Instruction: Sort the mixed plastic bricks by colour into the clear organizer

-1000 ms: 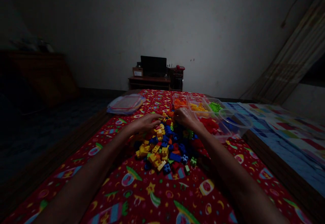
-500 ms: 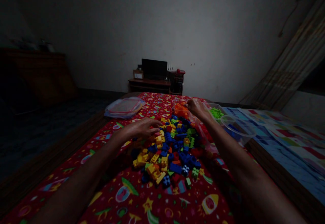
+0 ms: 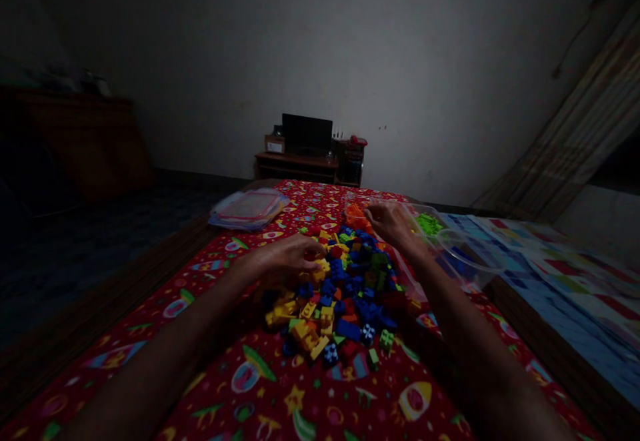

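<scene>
A heap of small plastic building bricks in yellow, blue, red, green and orange lies on a red patterned cloth. My left hand rests palm down on the heap's left far edge, fingers curled over yellow bricks. My right hand hovers at the heap's far right, beside the orange bricks in a clear tray, its fingers bent; what they hold, if anything, is too dark to make out.
Clear compartment trays with green bricks stand at the right. A stack of clear lids lies at the far left. A blue patterned mat lies on the right; a low shelf with a dark screen stands by the wall.
My right hand went from the heap out to the orange tray, then drew back slightly toward the heap. My left hand stayed on the heap's left side, shifting a little right.
</scene>
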### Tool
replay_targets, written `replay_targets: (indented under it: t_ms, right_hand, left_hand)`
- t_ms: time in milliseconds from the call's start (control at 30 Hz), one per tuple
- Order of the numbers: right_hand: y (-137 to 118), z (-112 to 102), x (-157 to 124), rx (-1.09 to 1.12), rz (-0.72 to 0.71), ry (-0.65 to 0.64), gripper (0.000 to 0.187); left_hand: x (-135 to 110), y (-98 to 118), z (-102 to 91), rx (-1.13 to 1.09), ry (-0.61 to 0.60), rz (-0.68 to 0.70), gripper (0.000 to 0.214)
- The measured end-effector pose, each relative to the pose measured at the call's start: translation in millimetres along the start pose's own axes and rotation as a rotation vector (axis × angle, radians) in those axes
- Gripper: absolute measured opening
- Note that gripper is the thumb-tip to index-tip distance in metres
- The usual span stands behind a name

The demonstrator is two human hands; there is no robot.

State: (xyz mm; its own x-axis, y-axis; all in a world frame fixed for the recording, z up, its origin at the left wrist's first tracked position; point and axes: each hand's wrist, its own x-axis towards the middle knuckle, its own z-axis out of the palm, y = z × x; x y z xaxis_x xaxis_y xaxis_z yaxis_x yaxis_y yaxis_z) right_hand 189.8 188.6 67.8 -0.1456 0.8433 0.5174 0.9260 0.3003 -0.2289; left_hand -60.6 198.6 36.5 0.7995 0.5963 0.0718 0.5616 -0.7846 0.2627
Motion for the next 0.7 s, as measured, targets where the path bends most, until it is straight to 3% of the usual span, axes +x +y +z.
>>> replay_targets:
  t_ms: [167,233,333,400,500,700]
  right_hand:
    - [-18,7,-33,0.228,-0.241,-0.216,0.022]
    - [-29,15,-41,0.24,-0.375,-0.269,0.016]
    - [-41,24,-44,0.163,-0.503,-0.375,0.022]
    - [-42,26,-44,0.067,-0.445,-0.426,0.024]
    - [-36,22,-43,-0.063,-0.307,-0.401,0.022]
    - [-30,9,-43,-0.165,-0.267,-0.309,0.021]
  left_hand:
    - [2,-11,-1.6,-0.206,0.024,-0.113,0.03]
    - [4,-16,0.1,-0.258,0.022,-0.131,0.032]
    - [4,-23,2.6,-0.322,0.014,-0.138,0.036]
    - [2,-26,3.3,-0.351,0.019,-0.136,0.038]
    - [-1,-29,2.2,-0.383,0.013,-0.136,0.037]
    - [-10,-34,-9.6,-0.425,-0.024,-0.195,0.045]
